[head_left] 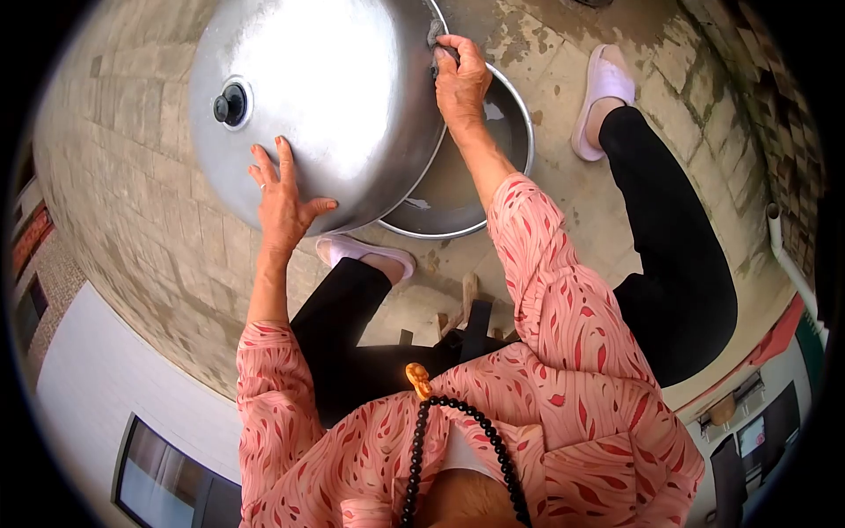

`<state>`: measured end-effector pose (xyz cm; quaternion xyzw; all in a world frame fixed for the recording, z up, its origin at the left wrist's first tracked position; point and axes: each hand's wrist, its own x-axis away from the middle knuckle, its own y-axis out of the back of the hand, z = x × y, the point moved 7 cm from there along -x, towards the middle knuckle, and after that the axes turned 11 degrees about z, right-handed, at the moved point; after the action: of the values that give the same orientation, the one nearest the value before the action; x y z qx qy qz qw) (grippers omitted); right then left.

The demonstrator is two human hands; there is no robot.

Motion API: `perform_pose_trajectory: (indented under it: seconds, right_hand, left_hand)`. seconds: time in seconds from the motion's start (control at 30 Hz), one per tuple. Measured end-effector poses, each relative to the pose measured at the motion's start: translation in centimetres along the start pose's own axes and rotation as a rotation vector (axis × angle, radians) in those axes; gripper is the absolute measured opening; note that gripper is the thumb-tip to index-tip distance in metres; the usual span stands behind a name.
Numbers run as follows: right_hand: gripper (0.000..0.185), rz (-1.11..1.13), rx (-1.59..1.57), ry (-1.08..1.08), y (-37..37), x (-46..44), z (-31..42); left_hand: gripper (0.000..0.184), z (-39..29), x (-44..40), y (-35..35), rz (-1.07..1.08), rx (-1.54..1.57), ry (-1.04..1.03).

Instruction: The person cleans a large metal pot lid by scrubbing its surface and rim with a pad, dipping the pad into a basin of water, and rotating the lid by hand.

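A large silver domed lid (326,97) with a black knob (231,105) is tilted up in front of me. My left hand (286,198) rests on its lower part, fingers spread and thumb out to the side. At the lid's right rim, my right hand (461,84) pinches a grey scouring pad (435,33), which is partly hidden by the fingers. Behind and below the lid, a round metal basin (531,145) holds some water (453,189). The lid covers much of the basin's left side.
Stone paving (150,167) surrounds the basin, with wet patches at upper right. My feet in pale slippers (607,88) stand on either side of it. Beneath me part of a wooden stool (466,299) shows. A white drainpipe (783,255) runs along the right.
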<state>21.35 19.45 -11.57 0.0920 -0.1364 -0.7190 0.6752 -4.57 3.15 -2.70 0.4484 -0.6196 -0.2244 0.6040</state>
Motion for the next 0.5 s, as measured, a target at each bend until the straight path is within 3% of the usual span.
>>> perform_pose_trajectory:
  seconds: [0.1,0.23,0.3,0.4,0.47,0.5]
  right_hand:
    - [0.019,-0.019,-0.024,0.042,1.2,4.7,-1.0]
    - [0.015,0.059,-0.069,-0.098,2.1,9.9,-2.0]
    - [0.013,0.054,-0.083,-0.144,1.8,9.7,-2.3]
    - [0.011,-0.054,0.026,-0.029,1.8,2.4,-0.8]
    - [0.008,-0.011,0.138,-0.092,0.5,-1.0,-1.3]
    - [0.008,-0.048,0.163,-0.01,0.5,-0.2,-1.2]
  left_hand:
    - [0.133,0.0,-0.1,0.1,0.013,-0.011,0.018]
    - [0.133,0.2,-0.1,-0.1,-0.016,-0.018,-0.018]
    - [0.133,0.3,-0.3,-0.3,-0.018,-0.03,-0.023]
    - [0.133,0.2,-0.1,-0.1,-0.031,-0.037,-0.032]
    - [0.131,0.0,0.0,0.1,-0.013,-0.036,-0.041]
    - [0.13,-0.1,0.0,0.2,0.006,-0.032,-0.043]
